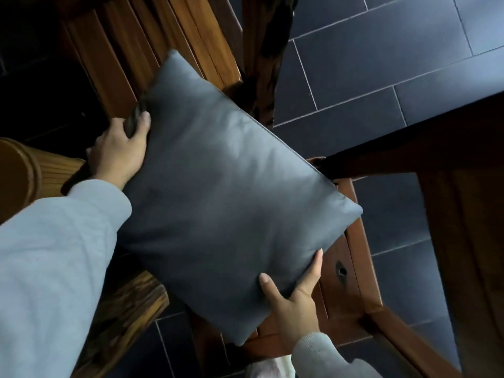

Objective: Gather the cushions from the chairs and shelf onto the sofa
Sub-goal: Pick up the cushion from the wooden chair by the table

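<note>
A square grey cushion (223, 192) fills the middle of the head view, tilted like a diamond and held up over a wooden chair seat (341, 285). My left hand (120, 151) grips its upper left edge, thumb on the front face. At the lower right edge my right hand (294, 304) holds the cushion, thumb on its front and fingers along its edge. Both arms wear light grey sleeves. No sofa or shelf is in sight.
A slatted wooden chair back (152, 47) rises at the upper left. A dark wooden table edge (425, 140) crosses the right side with its leg (463, 241) below. A round wooden post (19, 175) stands at the left. Dark floor tiles (381, 55) lie beyond.
</note>
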